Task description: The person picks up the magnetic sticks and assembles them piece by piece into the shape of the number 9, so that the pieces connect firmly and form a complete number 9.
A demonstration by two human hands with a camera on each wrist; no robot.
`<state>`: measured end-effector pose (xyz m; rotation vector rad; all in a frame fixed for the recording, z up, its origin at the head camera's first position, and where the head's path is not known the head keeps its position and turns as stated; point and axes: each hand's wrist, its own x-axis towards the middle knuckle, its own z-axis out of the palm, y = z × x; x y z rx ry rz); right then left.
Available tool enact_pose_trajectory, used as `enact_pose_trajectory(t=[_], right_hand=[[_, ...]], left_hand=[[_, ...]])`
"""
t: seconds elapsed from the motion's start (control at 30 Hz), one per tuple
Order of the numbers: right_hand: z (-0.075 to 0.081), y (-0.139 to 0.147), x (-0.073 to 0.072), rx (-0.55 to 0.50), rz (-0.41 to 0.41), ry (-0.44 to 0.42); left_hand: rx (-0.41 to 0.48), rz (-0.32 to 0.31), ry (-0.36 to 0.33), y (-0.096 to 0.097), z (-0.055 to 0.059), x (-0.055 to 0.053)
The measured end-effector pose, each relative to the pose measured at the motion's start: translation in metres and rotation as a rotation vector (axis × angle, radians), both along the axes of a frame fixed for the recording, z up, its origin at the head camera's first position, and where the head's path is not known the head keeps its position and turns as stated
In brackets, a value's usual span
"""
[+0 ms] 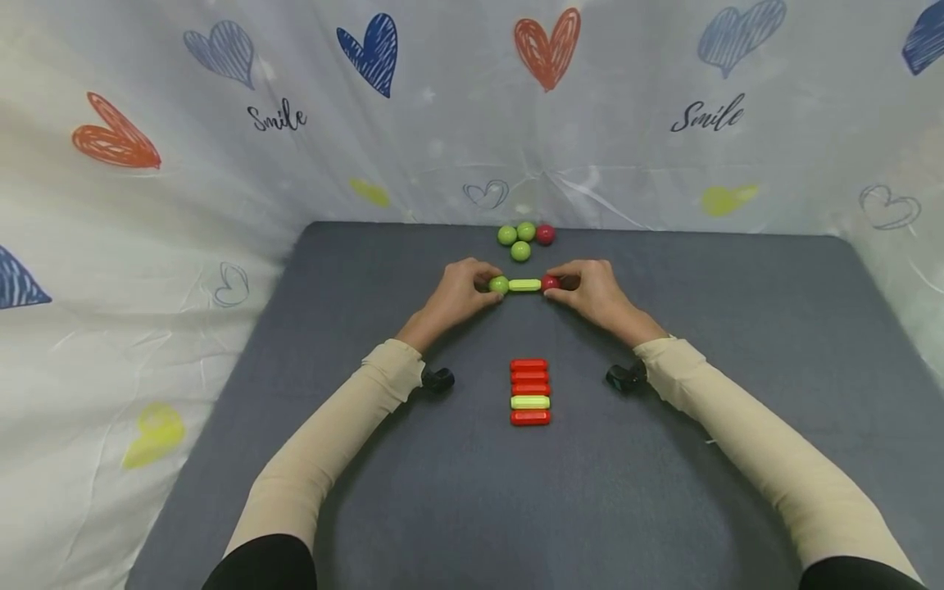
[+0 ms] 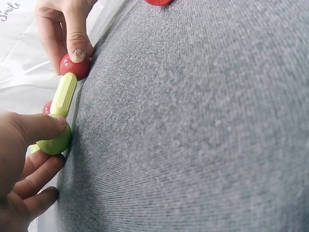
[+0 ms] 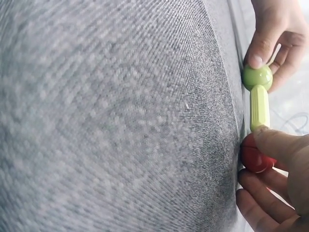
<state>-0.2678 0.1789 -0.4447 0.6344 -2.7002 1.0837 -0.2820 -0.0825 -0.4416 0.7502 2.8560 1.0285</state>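
A yellow-green ribbed rod [image 1: 524, 285] lies between a green ball [image 1: 499, 285] and a red ball [image 1: 549, 283], the three in one line with the balls against the rod's ends. My left hand [image 1: 463, 288] pinches the green ball between thumb and fingers. On the other side, my right hand [image 1: 594, 293] pinches the red ball the same way. Both wrist views show the rod [image 2: 63, 95] bridging the two balls, close over the grey cloth. The left thumb partly covers the green ball [image 3: 258, 77] in the left wrist view.
Just behind the hands sit several loose balls, green ones [image 1: 520, 251] and one red [image 1: 545, 235]. Nearer the front, a column of red rods [image 1: 529, 365] includes one yellow-green rod [image 1: 530, 402]. A white curtain with hearts [image 1: 547, 49] hangs at the table's [image 1: 354, 524] back edge.
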Motion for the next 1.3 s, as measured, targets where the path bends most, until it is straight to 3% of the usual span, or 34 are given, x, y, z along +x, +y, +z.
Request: enact_pose_trajectory(t=[0.3, 0.5, 0.73, 0.8, 0.9, 1.0, 1.07, 1.17, 1.3], right_hand=[[-0.002, 0.002, 0.003, -0.008, -0.004, -0.008], [-0.001, 0.002, 0.001, -0.021, -0.008, 0.008], [-0.001, 0.001, -0.002, -0.021, -0.005, 0.01], [-0.001, 0.001, -0.003, -0.017, -0.002, 0.007], [-0.001, 0.0, -0.003, -0.015, -0.001, 0.002], [-0.001, 0.001, -0.003, -0.018, 0.002, 0.006], [0.0, 0.001, -0.003, -0.021, 0.005, 0.011], [-0.001, 0.001, -0.002, -0.025, 0.011, 0.018], [-0.002, 0.002, -0.002, -0.03, 0.016, 0.021]], left_hand=[[-0.018, -0.008, -0.015, 0.002, -0.001, -0.001], [-0.038, -0.025, -0.047, 0.0, 0.006, -0.002], [-0.112, -0.029, 0.015, -0.005, 0.022, 0.015], [-0.143, -0.074, 0.036, -0.002, 0.028, 0.023], [-0.2, -0.21, 0.02, 0.007, 0.034, 0.037], [-0.263, -0.36, -0.062, 0.019, 0.038, 0.047], [-0.297, -0.427, -0.134, 0.026, 0.038, 0.052], [-0.337, -0.467, -0.197, 0.034, 0.038, 0.057], [-0.363, -0.47, -0.218, 0.04, 0.036, 0.06]])
